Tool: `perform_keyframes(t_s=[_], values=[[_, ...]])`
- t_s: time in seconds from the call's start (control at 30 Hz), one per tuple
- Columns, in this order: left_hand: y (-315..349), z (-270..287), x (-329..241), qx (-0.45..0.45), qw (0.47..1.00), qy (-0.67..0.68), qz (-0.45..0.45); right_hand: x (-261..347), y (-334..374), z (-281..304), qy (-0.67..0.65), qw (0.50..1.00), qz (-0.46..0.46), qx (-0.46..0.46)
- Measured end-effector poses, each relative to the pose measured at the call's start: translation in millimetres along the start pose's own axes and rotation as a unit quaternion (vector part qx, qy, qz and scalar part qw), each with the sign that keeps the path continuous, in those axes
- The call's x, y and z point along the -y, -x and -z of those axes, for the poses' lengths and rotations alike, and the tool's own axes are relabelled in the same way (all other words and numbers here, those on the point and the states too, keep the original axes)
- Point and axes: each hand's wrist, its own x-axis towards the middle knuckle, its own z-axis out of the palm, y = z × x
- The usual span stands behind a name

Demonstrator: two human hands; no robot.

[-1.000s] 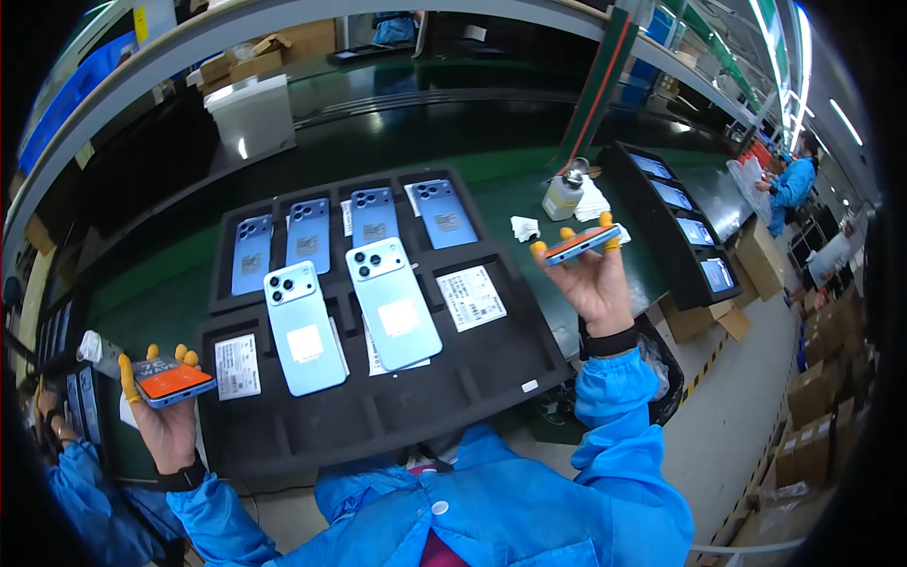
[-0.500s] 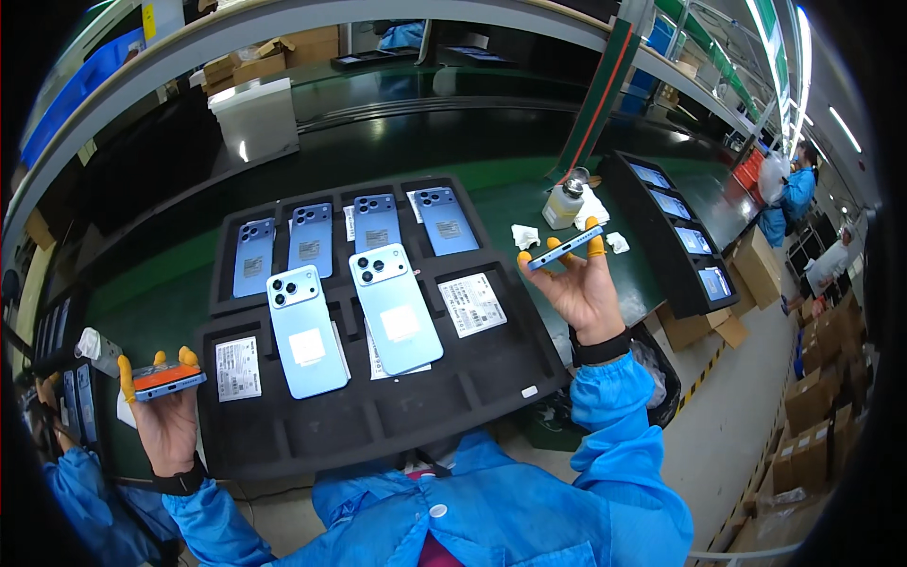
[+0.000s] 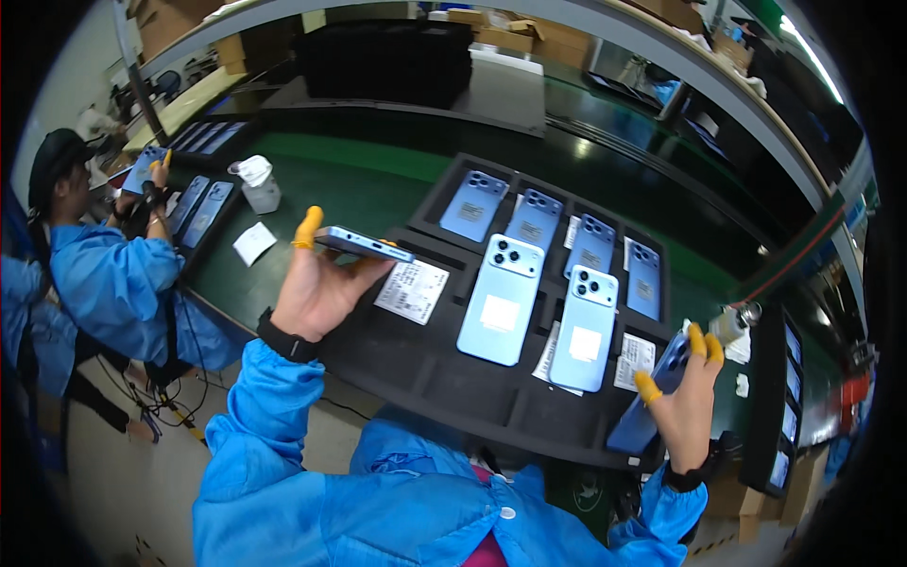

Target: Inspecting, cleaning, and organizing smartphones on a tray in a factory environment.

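Observation:
My left hand (image 3: 319, 288), with yellow finger covers, grips a smartphone (image 3: 364, 245) that shows edge-on, its screen and back hardly visible. That phone is held above the left end of a black foam tray (image 3: 444, 383). At the tray's right end, my right hand (image 3: 688, 406) grips a blue smartphone (image 3: 635, 423) by its sides, tilted, with its camera end partly behind my fingers. Two light-blue phones (image 3: 501, 300) (image 3: 585, 326) lie back up in the tray between my hands. White printed labels (image 3: 413, 290) lie in the tray's front row.
Darker blue phones (image 3: 592, 246) fill the tray's back row. A pump bottle (image 3: 729, 324) stands beyond my right hand, near another phone tray (image 3: 782, 406). On the left are a white container (image 3: 257, 184), a paper (image 3: 252, 244) and a co-worker (image 3: 104, 255) holding a phone.
The view has turned left. My left hand has brought its phone from beside the tray to above its left end. My right hand has lowered its phone to the tray's right end.

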Motion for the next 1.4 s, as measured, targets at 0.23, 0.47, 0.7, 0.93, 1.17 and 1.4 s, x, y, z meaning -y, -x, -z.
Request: perform_keyframes(t_s=[0.23,0.47,0.7,0.93,1.17,1.4], values=[[-6,-2,1,-0.033,0.963,-0.237,-0.121,-10,-12,-13,0.121,0.99,0.046,0.061],[-25,-9,-5,-0.037,0.956,-0.257,-0.139,2,-26,-16,0.158,0.976,0.058,0.14],[-37,3,-10,-0.008,0.996,-0.078,-0.041,6,-21,-2,0.126,0.976,-0.011,0.177],[-36,11,-10,0.023,0.999,-0.039,-0.004,8,-18,0,0.103,0.98,0.073,0.157],[-29,6,-8,0.026,0.999,-0.006,0.037,32,-12,11,0.076,0.973,0.121,0.182],[-28,-6,8,0.002,0.999,-0.038,0.034,95,-24,24,-0.05,0.95,0.257,0.169]])
